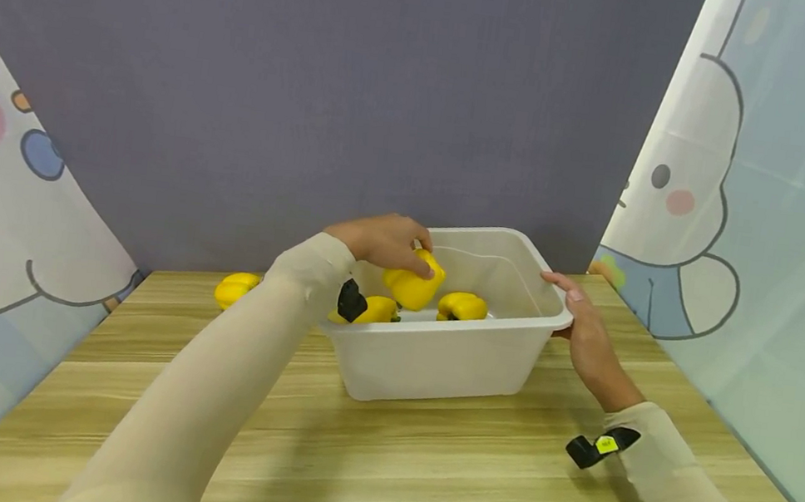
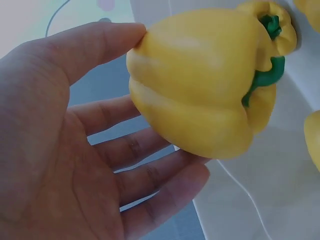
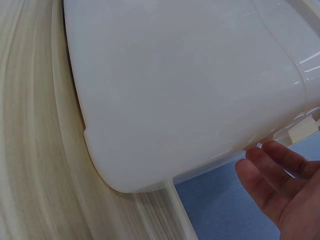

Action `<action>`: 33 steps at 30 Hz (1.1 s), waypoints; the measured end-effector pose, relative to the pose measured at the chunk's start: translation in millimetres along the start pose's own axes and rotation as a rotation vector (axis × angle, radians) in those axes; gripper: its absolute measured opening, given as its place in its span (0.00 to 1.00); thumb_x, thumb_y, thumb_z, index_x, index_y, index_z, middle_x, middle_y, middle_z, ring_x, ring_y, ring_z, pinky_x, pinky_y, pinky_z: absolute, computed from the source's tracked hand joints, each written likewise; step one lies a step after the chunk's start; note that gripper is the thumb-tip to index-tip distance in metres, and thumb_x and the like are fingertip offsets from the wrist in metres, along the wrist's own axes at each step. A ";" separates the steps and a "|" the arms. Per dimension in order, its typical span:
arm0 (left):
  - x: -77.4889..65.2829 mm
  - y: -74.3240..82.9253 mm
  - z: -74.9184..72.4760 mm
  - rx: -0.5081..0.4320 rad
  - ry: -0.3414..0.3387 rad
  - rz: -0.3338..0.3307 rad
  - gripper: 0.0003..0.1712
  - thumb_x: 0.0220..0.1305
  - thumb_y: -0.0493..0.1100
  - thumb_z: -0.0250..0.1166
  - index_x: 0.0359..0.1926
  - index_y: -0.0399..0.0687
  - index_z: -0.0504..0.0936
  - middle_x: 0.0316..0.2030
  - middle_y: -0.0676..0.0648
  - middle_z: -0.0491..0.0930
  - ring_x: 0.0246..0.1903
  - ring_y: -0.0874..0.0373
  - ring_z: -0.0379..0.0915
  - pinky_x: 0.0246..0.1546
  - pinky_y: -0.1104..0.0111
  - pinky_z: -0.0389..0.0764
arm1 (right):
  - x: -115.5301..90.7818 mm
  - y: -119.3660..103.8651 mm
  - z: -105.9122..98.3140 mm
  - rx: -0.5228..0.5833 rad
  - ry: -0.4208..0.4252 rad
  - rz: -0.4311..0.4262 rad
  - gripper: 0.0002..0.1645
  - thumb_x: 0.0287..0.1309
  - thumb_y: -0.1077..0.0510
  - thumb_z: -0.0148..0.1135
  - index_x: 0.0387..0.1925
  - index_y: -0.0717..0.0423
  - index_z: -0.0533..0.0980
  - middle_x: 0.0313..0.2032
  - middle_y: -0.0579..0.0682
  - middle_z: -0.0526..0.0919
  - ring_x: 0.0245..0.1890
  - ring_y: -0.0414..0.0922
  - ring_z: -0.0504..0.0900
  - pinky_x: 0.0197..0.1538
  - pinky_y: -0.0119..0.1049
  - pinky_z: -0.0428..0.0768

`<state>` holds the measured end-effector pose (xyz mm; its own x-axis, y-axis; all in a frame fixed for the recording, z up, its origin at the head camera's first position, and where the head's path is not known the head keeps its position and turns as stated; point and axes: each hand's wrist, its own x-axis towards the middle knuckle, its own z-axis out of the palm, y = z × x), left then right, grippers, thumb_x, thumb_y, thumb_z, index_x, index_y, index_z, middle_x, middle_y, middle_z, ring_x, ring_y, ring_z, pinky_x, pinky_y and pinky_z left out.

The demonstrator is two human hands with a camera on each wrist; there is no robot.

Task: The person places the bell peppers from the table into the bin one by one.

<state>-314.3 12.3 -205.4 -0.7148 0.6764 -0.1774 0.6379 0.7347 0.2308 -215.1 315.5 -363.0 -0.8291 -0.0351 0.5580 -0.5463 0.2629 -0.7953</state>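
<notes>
My left hand (image 1: 390,241) pinches a yellow bell pepper (image 1: 414,282) between thumb and fingers, held over the inside of a white plastic bin (image 1: 434,364). In the left wrist view the pepper (image 2: 195,85) shows its green stem pointing away from the palm. My right hand (image 1: 587,341) grips the bin's right rim, with its thumb over the top edge. Seen from the right wrist, the fingertips (image 3: 267,155) curl in under the rim against the outer wall. Inside the bin lie more yellow peppers, one near the middle (image 1: 463,306) and one at the left (image 1: 378,311).
Left of the bin, another yellow pepper (image 1: 235,289) lies on the wood-grain table (image 1: 376,465), partly behind my left forearm. A dark grey panel (image 1: 361,95) stands behind the table, and cartoon-printed curtains (image 1: 787,248) flank both sides.
</notes>
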 end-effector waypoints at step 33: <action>-32.9 -26.5 -18.8 -0.141 0.052 0.045 0.25 0.73 0.54 0.59 0.65 0.51 0.75 0.52 0.50 0.82 0.47 0.55 0.79 0.54 0.56 0.76 | -2.1 0.0 -4.1 0.023 0.024 0.001 0.32 0.81 0.47 0.29 0.69 0.65 0.63 0.49 0.55 0.75 0.39 0.40 0.79 0.36 0.33 0.82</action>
<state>-313.1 -30.4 -187.8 -0.7027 0.7021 -0.1148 0.6257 0.6867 0.3700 -212.9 319.6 -363.2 -0.8268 -0.0121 0.5623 -0.5482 0.2411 -0.8008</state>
